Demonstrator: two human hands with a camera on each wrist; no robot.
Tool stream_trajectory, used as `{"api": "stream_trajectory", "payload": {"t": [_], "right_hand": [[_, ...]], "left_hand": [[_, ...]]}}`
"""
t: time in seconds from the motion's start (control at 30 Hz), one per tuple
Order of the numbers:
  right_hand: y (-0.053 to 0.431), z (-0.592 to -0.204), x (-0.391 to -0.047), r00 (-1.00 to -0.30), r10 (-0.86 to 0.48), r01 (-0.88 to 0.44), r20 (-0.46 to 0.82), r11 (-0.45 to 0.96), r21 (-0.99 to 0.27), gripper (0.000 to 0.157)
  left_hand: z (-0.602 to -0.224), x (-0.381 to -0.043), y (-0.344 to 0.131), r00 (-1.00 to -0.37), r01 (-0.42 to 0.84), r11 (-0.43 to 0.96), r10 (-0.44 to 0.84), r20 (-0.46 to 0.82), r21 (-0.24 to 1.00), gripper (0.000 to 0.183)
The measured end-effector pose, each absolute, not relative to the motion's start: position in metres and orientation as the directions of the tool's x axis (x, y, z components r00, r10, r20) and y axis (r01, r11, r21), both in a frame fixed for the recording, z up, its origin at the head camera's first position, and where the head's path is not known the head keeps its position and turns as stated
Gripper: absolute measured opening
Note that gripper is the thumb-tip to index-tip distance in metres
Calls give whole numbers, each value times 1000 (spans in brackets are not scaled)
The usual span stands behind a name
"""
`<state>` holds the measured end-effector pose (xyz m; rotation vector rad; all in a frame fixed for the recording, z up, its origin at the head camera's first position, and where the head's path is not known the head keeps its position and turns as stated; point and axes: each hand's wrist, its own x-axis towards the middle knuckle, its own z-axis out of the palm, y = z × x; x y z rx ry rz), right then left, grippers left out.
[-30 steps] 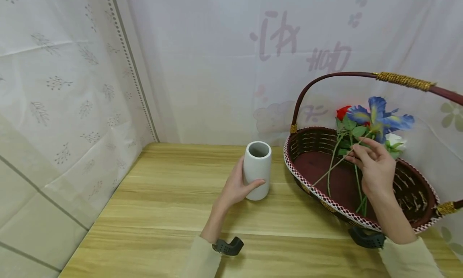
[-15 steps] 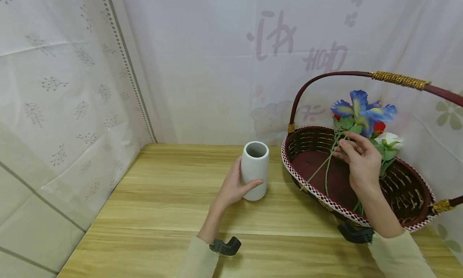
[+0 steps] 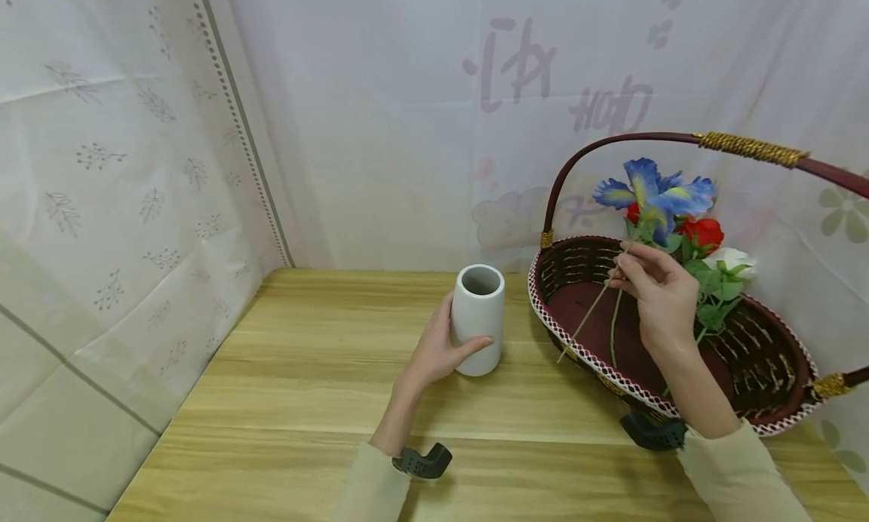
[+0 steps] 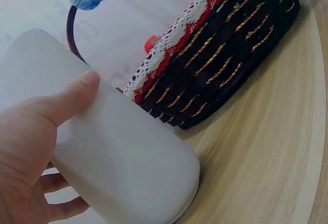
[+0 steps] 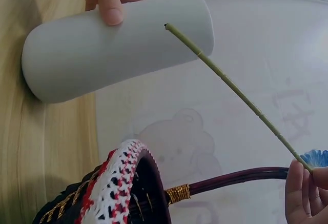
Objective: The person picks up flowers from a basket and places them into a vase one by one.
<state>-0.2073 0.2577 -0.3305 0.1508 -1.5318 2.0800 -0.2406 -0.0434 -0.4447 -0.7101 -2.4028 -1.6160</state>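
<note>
A white vase (image 3: pixel 480 318) stands upright on the wooden table. My left hand (image 3: pixel 441 345) grips it from the left side, thumb across its front and fingers behind. Above the basket (image 3: pixel 543 299), my right hand (image 3: pixel 661 292) pinches the stem of a blue iris (image 3: pixel 655 194). The bare stem (image 5: pixel 233 87) slants down from the fingers toward the vase, its cut end overlapping the vase in the right wrist view. Red roses (image 3: pixel 702 234) and a white rose (image 3: pixel 732 262) lie in the basket behind the right hand, their lower stems partly hidden.
The dark woven basket has a white and red lace rim and a tall arched handle (image 3: pixel 624 139) wound with gold cord. White printed curtains (image 3: pixel 380 130) hang behind and to the left of the table (image 3: pixel 326 333).
My right hand has moved left with the blue iris, its stem end passing over the basket's near rim. A second red rose shows more fully. My left hand stays on the vase.
</note>
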Motion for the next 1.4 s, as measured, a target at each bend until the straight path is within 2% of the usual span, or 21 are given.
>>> {"api": "stream_trajectory", "payload": {"t": [0.27, 0.6, 0.93, 1.13, 1.4], "right_hand": [[249, -326, -211, -845, 329, -498, 421, -200, -844, 30], [232, -314, -220, -831, 269, -529, 487, -115, -841, 24], [219, -304, -229, -820, 251, -555, 514, -131, -821, 23], [206, -294, -240, -805, 233, -575, 546, -77, -814, 27], [193, -284, -251, -808, 205, -571, 553, -40, -820, 22]], "left_hand": [[-446, -241, -44, -872, 473, 299, 295, 391, 829, 92], [-446, -243, -44, -869, 473, 289, 308, 388, 832, 92], [-445, -241, -45, -869, 474, 296, 306, 388, 829, 92], [-446, -242, -45, -869, 476, 291, 304, 392, 830, 91], [-447, -243, -45, -866, 479, 295, 310, 392, 827, 91]]}}
